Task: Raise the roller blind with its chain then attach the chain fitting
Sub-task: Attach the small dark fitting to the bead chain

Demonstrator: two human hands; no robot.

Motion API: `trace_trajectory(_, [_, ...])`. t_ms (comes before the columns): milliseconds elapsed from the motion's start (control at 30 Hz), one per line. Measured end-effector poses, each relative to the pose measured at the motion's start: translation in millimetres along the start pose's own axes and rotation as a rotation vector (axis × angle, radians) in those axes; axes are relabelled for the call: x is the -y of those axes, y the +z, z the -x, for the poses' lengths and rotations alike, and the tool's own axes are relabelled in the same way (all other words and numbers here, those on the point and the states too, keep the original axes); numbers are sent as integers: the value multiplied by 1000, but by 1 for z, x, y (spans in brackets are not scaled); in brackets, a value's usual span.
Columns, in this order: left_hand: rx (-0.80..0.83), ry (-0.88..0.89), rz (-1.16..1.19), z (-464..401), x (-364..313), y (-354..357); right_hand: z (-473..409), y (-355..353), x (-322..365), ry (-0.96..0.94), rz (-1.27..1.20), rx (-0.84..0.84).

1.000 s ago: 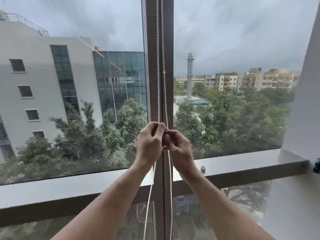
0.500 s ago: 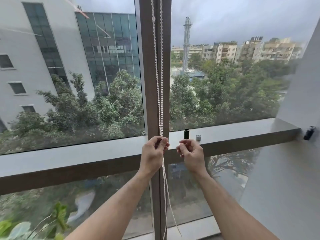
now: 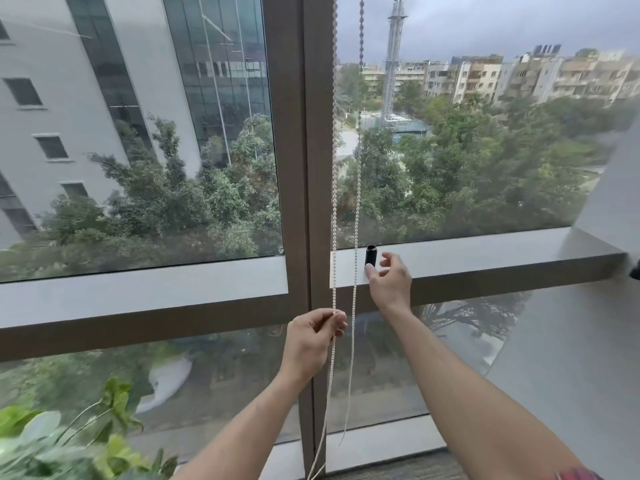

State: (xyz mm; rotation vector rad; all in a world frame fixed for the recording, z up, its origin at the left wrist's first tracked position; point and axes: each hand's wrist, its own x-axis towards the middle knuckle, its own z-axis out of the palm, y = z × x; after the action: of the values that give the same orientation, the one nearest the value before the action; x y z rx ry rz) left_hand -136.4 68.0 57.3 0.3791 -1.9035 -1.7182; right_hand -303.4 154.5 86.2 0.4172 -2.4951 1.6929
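A white bead chain [image 3: 334, 188] hangs in two strands in front of the brown window post [image 3: 298, 168]. My left hand [image 3: 313, 341] pinches the left strand at about the height of the lower rail. The right strand [image 3: 356, 237] hangs free. My right hand [image 3: 389, 280] is open at the ledge, its thumb touching a small black cylindrical fitting [image 3: 370, 255] that stands upright on the grey window ledge [image 3: 485, 258]. The blind itself is out of view above.
Green plant leaves [image 3: 52, 441] fill the lower left corner. A white wall [image 3: 609, 209] closes the right side, with a dark bracket [image 3: 635, 271] at the frame's right edge. Carpet shows at the bottom beneath the lower glass pane.
Both hands came down from the chain at chest height. My right hand let go of the chain and moved right to the black fitting on the ledge; my left hand still holds the chain.
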Motion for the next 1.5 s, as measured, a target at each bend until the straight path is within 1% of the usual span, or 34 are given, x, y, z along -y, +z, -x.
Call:
trace_trajectory(100, [16,-11,21,9,6,2,-16,8,-1,22,83,38])
trace_trajectory(200, [30,-35,54,18,10,3,-29,17,-1,6,161,67])
trace_trajectory(333, [41,-57,89,25,15,4,-41,23,-4,35,175,58])
trace_trajectory(467, [24,-51,87,26,17,4,-38,22,-9,36,92,32])
trace_trajectory(567, [19,-26,43,24,21,5,-23,20,-12,-26,-22,14])
trace_trajectory(667, [-20,5,15,25,23,5,4,14,-16,-102,-161,8])
trace_trajectory(767, [-83,78,-64,26,26,3,40,6,-24,-163,-251,107])
trace_trajectory(833, [-120,93,-110,27,27,2,62,-1,-32,-186,-282,185])
trace_trajectory(967, [-181,67,-97,32,30,0,93,-11,-49,-145,-239,372])
trace_trajectory(1067, [-203,114,-128,36,34,0,108,-18,-56,-142,-237,449])
trace_trajectory(1167, [-159,157,-152,41,36,1,114,-23,-57,-141,-257,475])
trace_trajectory(1400, [-57,229,-128,53,32,-5,121,-31,-57,-86,-408,568])
trace_trajectory(1500, [5,221,-105,57,28,-8,123,-32,-56,-60,-443,605])
